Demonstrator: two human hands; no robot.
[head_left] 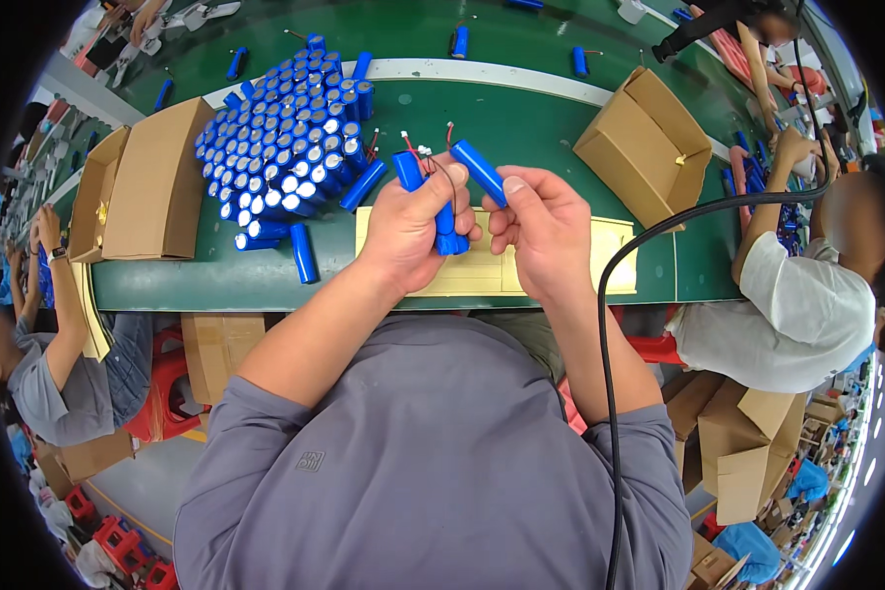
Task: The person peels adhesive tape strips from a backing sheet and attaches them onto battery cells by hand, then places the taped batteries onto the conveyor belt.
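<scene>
My left hand (403, 234) is closed around a few blue cylindrical batteries (450, 239), whose thin red and black leads with small white plugs stick up past the thumb. In my right hand (549, 231), thumb and fingers pinch the lower end of one blue battery (476, 171). It leans up and to the left, close to my left thumb. Both hands are above a pale yellow board (482, 281) at the table's near edge. Left of them, a large cluster of blue batteries (285, 138) stands on end. A single loose battery (305, 254) lies in front of it.
An open cardboard box (649, 147) sits right of my hands, and other cardboard boxes (155, 187) stand at the left. A black cable (610, 393) loops down past my right arm. Spaced batteries (580, 62) lie beyond a pale rail. Co-workers sit on both sides.
</scene>
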